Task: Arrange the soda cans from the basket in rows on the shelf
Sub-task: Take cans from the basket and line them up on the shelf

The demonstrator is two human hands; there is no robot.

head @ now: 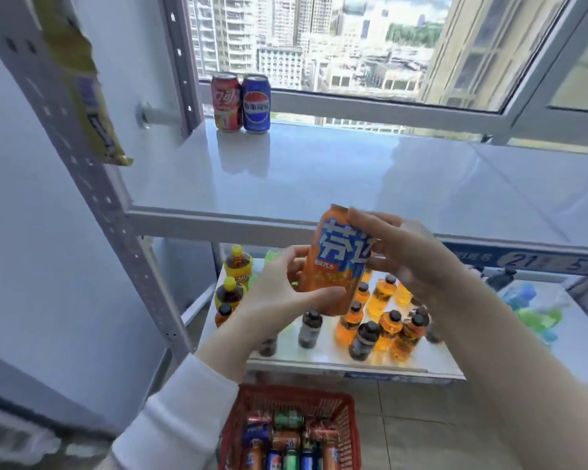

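Orange can (336,259), blue-white lettering; red basket (348,422)

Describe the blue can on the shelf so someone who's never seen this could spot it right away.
Look at the white shelf that runs under the window. Two cans stand upright side by side at its back left corner. The blue can is the right one of the pair, with a round red, white and blue logo; the red can stands on its left.

Glossy white shelf (319,171) — mirror-smooth, shiny metal orange can (333,259), red plastic basket (352,425).
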